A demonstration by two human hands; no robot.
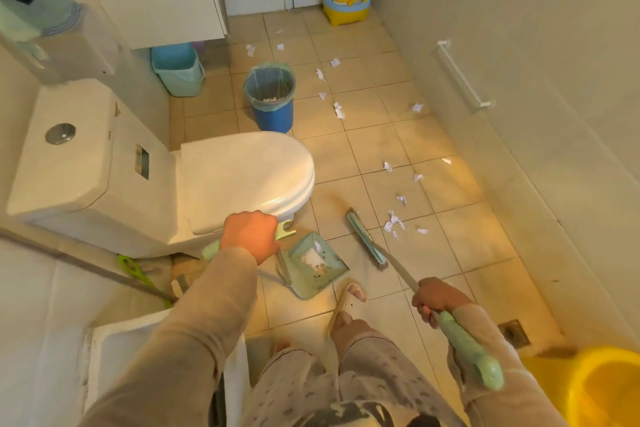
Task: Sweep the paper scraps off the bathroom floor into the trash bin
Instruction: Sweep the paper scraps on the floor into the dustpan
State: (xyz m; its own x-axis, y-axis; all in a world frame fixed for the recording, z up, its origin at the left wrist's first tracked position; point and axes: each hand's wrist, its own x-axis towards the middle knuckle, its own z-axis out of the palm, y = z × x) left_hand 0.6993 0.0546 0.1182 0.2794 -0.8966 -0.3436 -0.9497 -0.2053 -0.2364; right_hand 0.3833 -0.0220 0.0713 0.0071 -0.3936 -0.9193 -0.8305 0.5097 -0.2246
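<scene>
The left hand (250, 235) is closed around the top of the dustpan's handle (284, 230), and the green dustpan (313, 265) sits on the tiled floor (450, 253) just in front of a sandalled foot (349, 298), with one white scrap and some dark specks lying in its tray. The right hand (437, 300) is wrapped around the long handle of the broom (367, 238), whose green head rests on the tiles just right of the dustpan, apart from it. A small cluster of paper scraps (394, 224) lies just beyond the broom head; more scraps trail away across the floor toward the far door, some near the right wall. The blue trash bin (270, 97), lined with a pale bag and holding a little paper already, stands well beyond the dustpan, behind the front of the toilet (242, 177). The toilet bowl bulges out between the dustpan and the bin on the left side of the floor. A light blue bucket (180, 71) sits to the left of the bin under a white cabinet, a yellow child's potty (346, 5) stands in the far corner by the door, and a yellow tub (595, 388) fills the near right corner beside a floor drain (514, 333).
</scene>
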